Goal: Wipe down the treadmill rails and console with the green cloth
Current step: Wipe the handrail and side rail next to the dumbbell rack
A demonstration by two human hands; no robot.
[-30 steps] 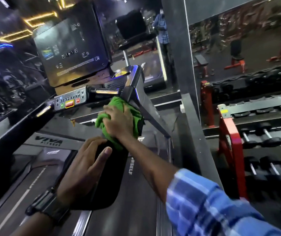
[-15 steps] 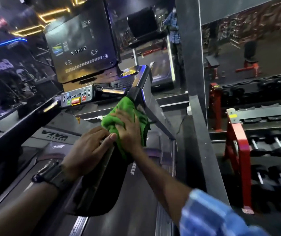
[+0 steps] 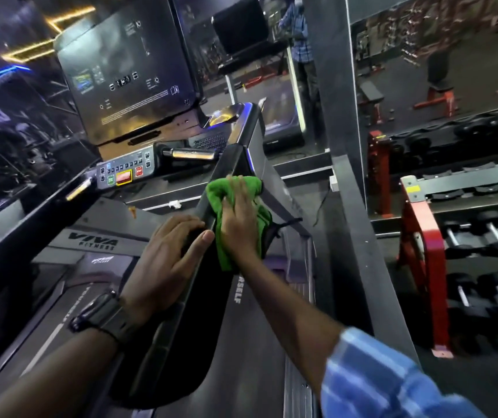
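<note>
The green cloth (image 3: 226, 224) is bunched over the top of the treadmill's right rail (image 3: 229, 164). My right hand (image 3: 238, 218) lies flat on the cloth and presses it against the rail. Just left of it, my left hand (image 3: 166, 260), with a dark watch on the wrist, rests on the same black rail with its fingers curled over the inner edge. Ahead stands the console (image 3: 127, 73) with its dark screen, and below it a button panel (image 3: 125, 173) with green and red keys. The left rail (image 3: 24, 224) runs along the left side.
A grey pillar and low ledge (image 3: 350, 206) run close along the treadmill's right side. Beyond it a red dumbbell rack (image 3: 422, 242) holds several dumbbells. The treadmill belt (image 3: 60, 312) lies below left. A mirror ahead reflects a person in a blue shirt.
My right hand has slid the cloth up the rail toward the console. My left hand has moved forward along the rail and now grips it just beside the cloth.
</note>
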